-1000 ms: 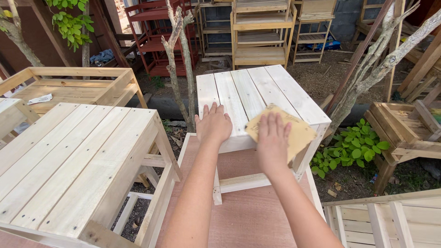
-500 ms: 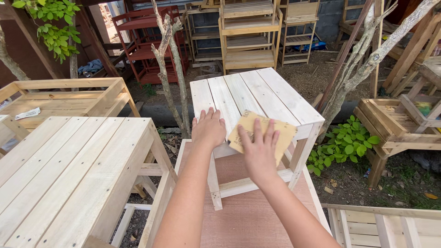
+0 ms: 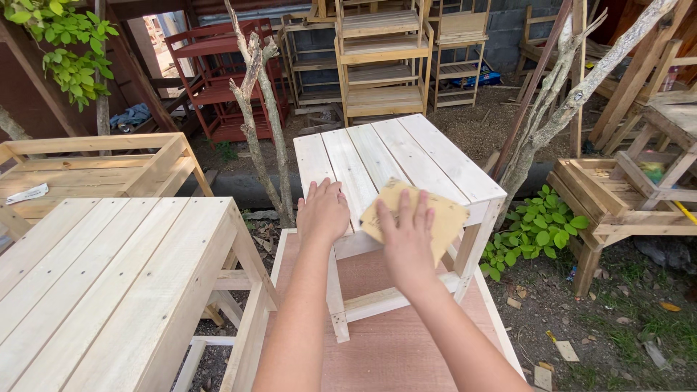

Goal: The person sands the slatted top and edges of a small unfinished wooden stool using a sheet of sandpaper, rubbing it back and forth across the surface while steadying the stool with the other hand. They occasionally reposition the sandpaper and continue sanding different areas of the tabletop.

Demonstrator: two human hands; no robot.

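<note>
Pressing flat against a sheet of tan sandpaper point(image 3: 414, 218), the right hand point(image 3: 408, 243) spreads its fingers wide across the sheet; the grip is loose and open, pinning the sheet under the palm and fingers without curling round it. The sandpaper lies on the near right part of a small pale slatted table point(image 3: 392, 156), over its front edge, with one corner hanging past the rim. The left hand point(image 3: 323, 214) rests palm down just beside it on the near left slats, fingers together and stretched out, holding nothing. The two hands are close but apart.

The small table stands on a reddish-brown plywood worktop point(image 3: 392, 348) with a pale wooden rim. To the left sits a larger slatted table point(image 3: 109, 283) of the same bare wood, and behind that another low wooden frame point(image 3: 94, 167). A thin bare tree trunk point(image 3: 261, 109) rises between them. Farther back stand stacked wooden shelf racks point(image 3: 381, 58) and a red-painted rack point(image 3: 218, 80). A leafy green plant point(image 3: 537, 232) grows on the ground to the right.
</note>
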